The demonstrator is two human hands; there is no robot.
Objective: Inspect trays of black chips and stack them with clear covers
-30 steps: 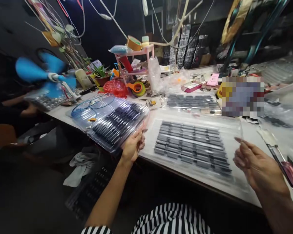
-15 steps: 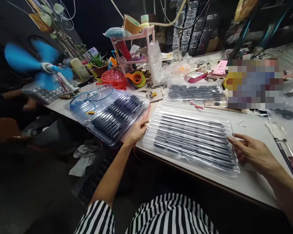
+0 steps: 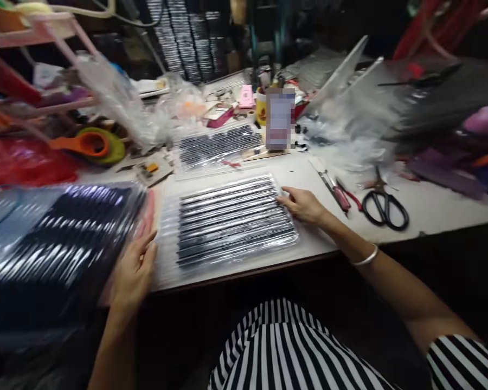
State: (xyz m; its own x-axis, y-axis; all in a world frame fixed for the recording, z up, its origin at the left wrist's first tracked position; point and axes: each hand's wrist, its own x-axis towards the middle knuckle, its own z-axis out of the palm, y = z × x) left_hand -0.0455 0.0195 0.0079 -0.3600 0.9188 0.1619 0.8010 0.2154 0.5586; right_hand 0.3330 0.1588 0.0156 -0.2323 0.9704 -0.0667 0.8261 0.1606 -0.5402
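Observation:
A clear plastic tray (image 3: 228,222) with rows of dark, shiny, thin strips lies on the white table before me. My right hand (image 3: 303,206) grips the tray's right edge between thumb and fingers. At its left edge is my left hand (image 3: 134,268), with bent fingers closed on the rim; it is slightly blurred. Just left of that hand, a second clear tray of dark strips (image 3: 69,233) sits partly past the table edge. Farther back lies another tray of dark strips (image 3: 219,145) with a small red tie at its front.
Black-handled scissors (image 3: 385,208) and a red-handled tool (image 3: 341,197) lie to the right. A roll of orange tape (image 3: 93,145), a red plastic bag (image 3: 28,160) and a pink rack (image 3: 52,32) stand at left. Clear plastic bags (image 3: 341,130) are heaped at back right.
The view has swung to the right, bringing the scissors into sight and the fan out of it. Both hands stay at the tray's sides, and the tray now sits squarer to me.

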